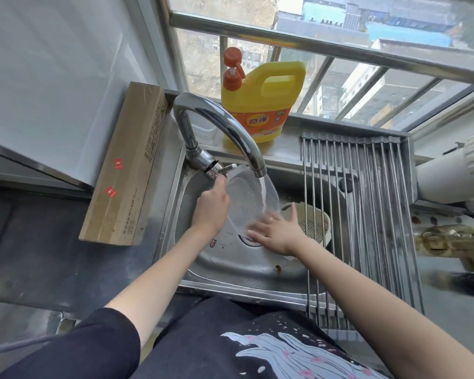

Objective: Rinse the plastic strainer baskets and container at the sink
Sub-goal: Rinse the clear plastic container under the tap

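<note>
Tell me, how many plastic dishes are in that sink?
2: a clear container held tilted under the tap, and a cream strainer basket under the rack, right. Others may be hidden.

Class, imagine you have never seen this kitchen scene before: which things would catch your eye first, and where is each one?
First comes the bright yellow detergent jug with its orange pump, standing on the sill behind the tap. Next, water runs from the tap into a clear plastic container held tilted over the sink, the left hand gripping its rim and the right hand spread flat against it. A cream strainer basket sits under the metal rack.
</note>
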